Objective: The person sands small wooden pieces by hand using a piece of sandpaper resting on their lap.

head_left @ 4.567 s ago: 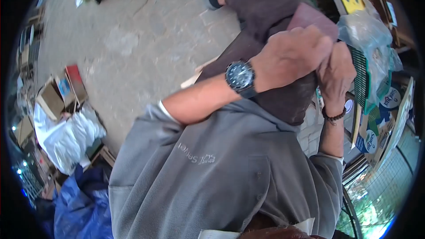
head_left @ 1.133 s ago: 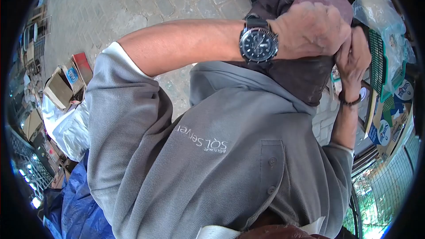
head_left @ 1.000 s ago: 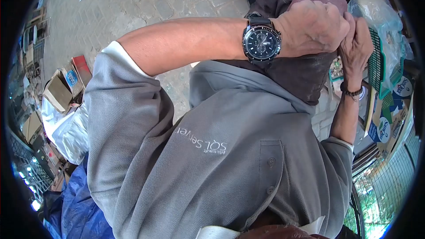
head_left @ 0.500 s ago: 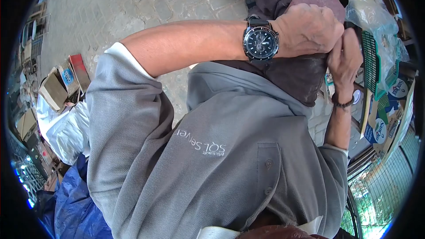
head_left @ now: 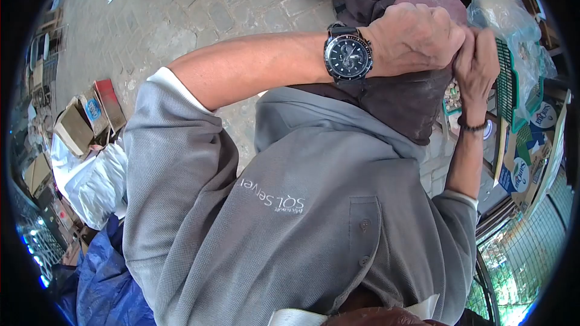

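My left hand, below a black wristwatch, is closed in a fist above the dark trousers. Its fingers curl away from view, so anything inside is hidden. Right beside it, my right hand is also closed, its fingers bent against the left fist. A dark beaded bracelet circles that wrist. What the right fingers grip, if anything, cannot be seen. Below the right hand, part of a container of small pale pieces shows past the trouser leg.
At the right stand a green plastic basket, clear plastic bags and printed cardboard. On the left lie open cardboard boxes, a white plastic bag and a blue tarp. Grey paving spreads beyond.
My right hand has shifted slightly right, its knuckles now higher and turned. My left wrist has moved slightly left. More of the container of small pieces shows.
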